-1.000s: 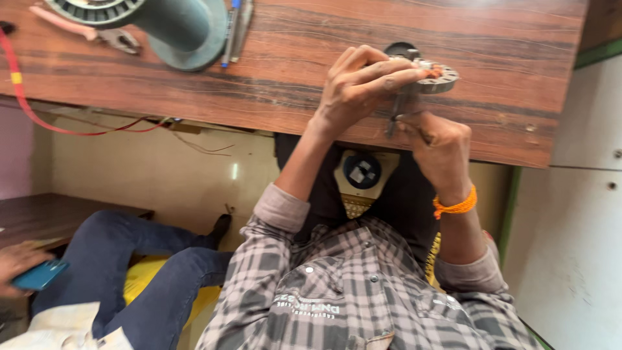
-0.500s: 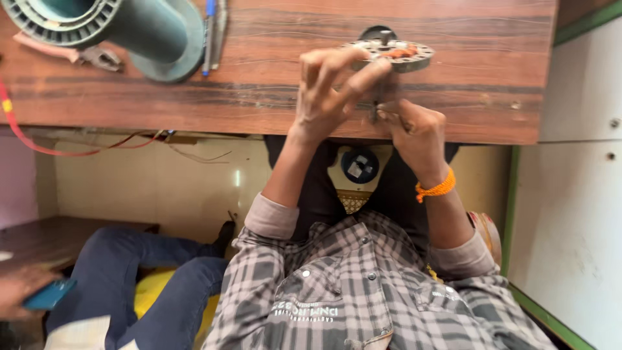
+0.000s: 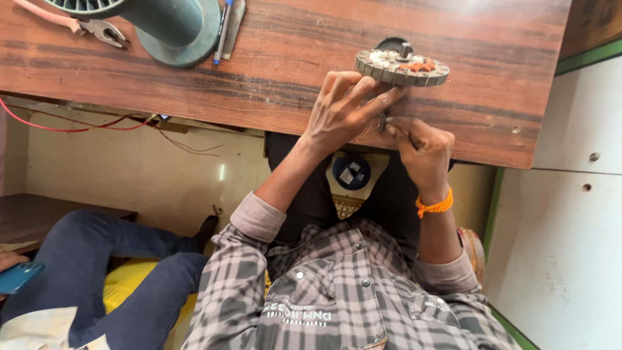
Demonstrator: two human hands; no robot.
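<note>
- Landmark: round slotted motor stator [image 3: 402, 67] with white and orange windings, lying flat on the wooden table [image 3: 291, 58] near its front edge.
- Left hand [image 3: 343, 110]: fingers spread and loosely curled, fingertips reaching the stator's near rim; it grips nothing that can be made out.
- Right hand [image 3: 421, 152]: just below the stator, at the table edge, closed around a thin dark tool [image 3: 383, 122] whose tip points toward the stator.
- Orange thread band [image 3: 434, 206] on the right wrist.
- Well left of the stator: green cylindrical housing [image 3: 162, 23], pliers [image 3: 100, 29], blue pen [image 3: 223, 29].
- Far lower left of the stator: another person's hand with a blue phone [image 3: 16, 277].
</note>
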